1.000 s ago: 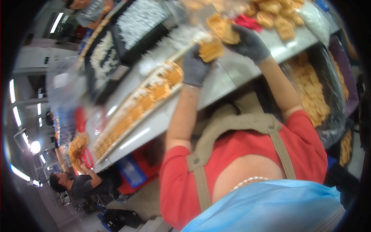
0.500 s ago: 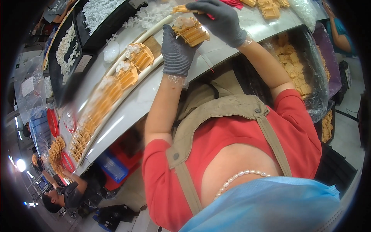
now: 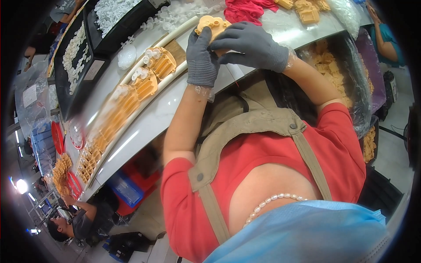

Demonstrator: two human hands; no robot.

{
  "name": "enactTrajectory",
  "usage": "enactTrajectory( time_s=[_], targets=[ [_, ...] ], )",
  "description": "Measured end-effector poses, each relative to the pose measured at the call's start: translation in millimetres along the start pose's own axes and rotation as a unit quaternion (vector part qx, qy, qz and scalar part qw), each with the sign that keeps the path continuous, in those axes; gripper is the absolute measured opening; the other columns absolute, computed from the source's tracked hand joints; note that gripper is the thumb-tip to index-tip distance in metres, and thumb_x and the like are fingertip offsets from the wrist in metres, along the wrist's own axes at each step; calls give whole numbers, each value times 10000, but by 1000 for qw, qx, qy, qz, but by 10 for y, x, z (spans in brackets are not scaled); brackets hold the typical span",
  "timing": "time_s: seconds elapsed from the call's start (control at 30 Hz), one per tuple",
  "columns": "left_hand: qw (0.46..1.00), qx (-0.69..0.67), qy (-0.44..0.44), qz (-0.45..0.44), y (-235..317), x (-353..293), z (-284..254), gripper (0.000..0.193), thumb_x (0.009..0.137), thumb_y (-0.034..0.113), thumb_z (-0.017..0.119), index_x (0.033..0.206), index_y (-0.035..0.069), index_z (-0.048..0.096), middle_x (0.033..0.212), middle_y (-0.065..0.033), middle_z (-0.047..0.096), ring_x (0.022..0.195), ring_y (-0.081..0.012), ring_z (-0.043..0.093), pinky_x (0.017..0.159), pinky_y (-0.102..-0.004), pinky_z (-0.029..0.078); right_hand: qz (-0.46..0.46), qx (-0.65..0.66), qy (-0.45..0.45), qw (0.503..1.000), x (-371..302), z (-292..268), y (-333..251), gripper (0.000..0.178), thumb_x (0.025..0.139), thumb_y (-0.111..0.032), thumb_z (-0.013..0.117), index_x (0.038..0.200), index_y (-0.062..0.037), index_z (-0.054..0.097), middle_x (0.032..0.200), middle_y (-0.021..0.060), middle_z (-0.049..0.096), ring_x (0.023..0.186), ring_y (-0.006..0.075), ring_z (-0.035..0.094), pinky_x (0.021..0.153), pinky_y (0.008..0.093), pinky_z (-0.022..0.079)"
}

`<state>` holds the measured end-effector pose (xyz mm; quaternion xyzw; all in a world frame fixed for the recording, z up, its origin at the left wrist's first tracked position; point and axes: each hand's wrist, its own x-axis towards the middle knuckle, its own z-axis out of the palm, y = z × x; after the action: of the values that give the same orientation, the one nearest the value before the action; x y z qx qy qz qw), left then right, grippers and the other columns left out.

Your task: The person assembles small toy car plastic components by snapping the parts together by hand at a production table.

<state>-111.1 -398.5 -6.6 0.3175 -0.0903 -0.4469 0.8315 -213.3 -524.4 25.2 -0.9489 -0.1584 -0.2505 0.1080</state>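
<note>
In grey gloves, both my hands meet around a yellow plastic casing (image 3: 213, 25) at the top middle of the head view. My left hand (image 3: 202, 57) grips its left side, thumb up against the part. From the right, my right hand (image 3: 254, 46) bends its fingers over the near edge of the casing. A flat face with small round holes and bosses shows; the gloves hide its lower part. Just left of my left hand, yellow casings (image 3: 163, 65) bearing translucent white gears (image 3: 152, 54) lie in a row between pale curved rails (image 3: 179, 70).
Black bins (image 3: 94, 65) of white parts stand at the left. Loose translucent parts (image 3: 175, 18) and a pink cloth (image 3: 245, 11) lie beyond my hands. A lined box of yellow parts (image 3: 326, 68) is at my right. Co-workers (image 3: 85, 221) appear at the lower left and right edge.
The yellow piece in my right hand has come down onto the gear-filled casing in my left. Both hands now close around them, and the gears inside are covered.
</note>
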Motion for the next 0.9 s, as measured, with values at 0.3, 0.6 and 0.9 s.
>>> enactTrajectory(
  time_s=[0.3,0.6,0.9],
  targets=[
    [964,216,-59,142,-193,-191,188,419,880,198,603,1217,-3,457,1134,-66,546,1013,-145,533,872,-270,447,393,251,154,871,180,-232,27,314,858,-358,568,944,-58,548,885,124,625,822,299,608,696,349,485],
    [934,272,-44,228,-265,-323,393,395,842,87,639,1194,-28,501,1139,-85,569,1007,-145,546,900,-276,428,369,338,291,815,155,-13,-61,514,898,-530,449,806,-39,570,673,10,513,648,84,494,623,238,411],
    [970,107,-107,187,-11,-214,276,443,892,238,574,1282,104,411,1217,-51,496,1107,-202,499,950,-367,418,214,481,333,782,-41,-91,135,432,930,-393,458,1174,-39,495,1050,65,551,945,125,541,821,244,451]
  ],
)
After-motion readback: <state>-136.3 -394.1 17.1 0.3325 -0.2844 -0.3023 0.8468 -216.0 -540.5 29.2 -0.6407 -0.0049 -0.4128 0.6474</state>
